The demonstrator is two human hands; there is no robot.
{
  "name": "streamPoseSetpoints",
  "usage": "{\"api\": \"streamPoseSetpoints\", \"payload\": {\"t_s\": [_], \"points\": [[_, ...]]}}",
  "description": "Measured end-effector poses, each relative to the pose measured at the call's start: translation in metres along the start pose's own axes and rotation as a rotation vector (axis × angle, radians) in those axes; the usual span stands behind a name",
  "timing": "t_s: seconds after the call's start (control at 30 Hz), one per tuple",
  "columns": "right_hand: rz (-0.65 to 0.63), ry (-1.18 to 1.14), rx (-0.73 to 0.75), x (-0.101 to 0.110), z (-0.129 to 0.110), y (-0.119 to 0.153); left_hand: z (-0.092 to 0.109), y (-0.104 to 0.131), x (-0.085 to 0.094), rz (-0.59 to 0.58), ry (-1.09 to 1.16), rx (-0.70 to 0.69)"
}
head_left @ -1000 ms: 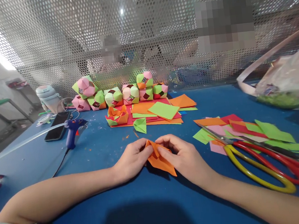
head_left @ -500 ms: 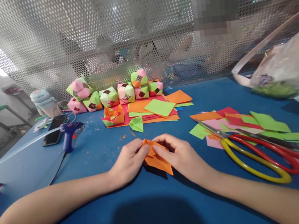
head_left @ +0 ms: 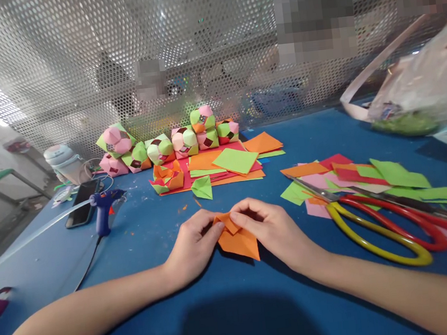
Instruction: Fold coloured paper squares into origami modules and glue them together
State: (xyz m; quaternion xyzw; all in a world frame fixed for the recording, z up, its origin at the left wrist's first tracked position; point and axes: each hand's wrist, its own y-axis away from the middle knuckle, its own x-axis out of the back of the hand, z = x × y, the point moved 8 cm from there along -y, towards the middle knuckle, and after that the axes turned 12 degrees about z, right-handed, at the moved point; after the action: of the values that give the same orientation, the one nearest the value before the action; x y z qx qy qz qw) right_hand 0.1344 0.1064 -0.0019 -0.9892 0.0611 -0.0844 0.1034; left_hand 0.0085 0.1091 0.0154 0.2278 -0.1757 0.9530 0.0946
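An orange sheet of paper (head_left: 239, 243), partly folded, is held between my two hands above the blue table. My left hand (head_left: 195, 243) pinches its left upper edge between thumb and fingers. On the right upper edge, my right hand (head_left: 272, 228) grips with the thumb on top and the fingers curled behind. A small folded flap shows between the two thumbs. Just beyond my hands lies a folded green paper piece (head_left: 202, 188). Behind it sits a partly assembled orange and green paper shape (head_left: 167, 176).
Stacked coloured paper (head_left: 236, 161) lies ahead, with paper balls (head_left: 160, 149) along the perforated metal screen (head_left: 76, 55). To the right are scissors (head_left: 380, 257) over paper scraps (head_left: 400, 173) and a plastic bag (head_left: 418, 83). A glue gun (head_left: 102, 212), phone (head_left: 83, 203) and cup (head_left: 63, 163) stand left.
The orange paper has turned slightly and shows more of its lower face. Both thumbs have shifted along its upper edge. The view has tilted a little.
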Motion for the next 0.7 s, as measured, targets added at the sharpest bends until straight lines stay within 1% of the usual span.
{"api": "streamPoseSetpoints", "payload": {"t_s": [0.13,0.33,0.5,0.7], "points": [[-0.001,0.025,0.013,0.0011,-0.0018,0.0008,-0.0017,0.0000,0.0006,0.020,-0.008,0.020],[-0.015,0.018,0.021,0.0008,-0.0025,0.0021,-0.0086,0.0014,-0.0002,0.031,0.072,0.131],[-0.032,0.029,0.052,-0.0021,-0.0035,0.0041,-0.0091,0.0016,0.0008,0.048,0.083,0.153],[-0.018,0.087,0.052,-0.0015,-0.0048,0.0056,-0.0095,0.0020,-0.0005,0.028,0.083,0.165]]}}
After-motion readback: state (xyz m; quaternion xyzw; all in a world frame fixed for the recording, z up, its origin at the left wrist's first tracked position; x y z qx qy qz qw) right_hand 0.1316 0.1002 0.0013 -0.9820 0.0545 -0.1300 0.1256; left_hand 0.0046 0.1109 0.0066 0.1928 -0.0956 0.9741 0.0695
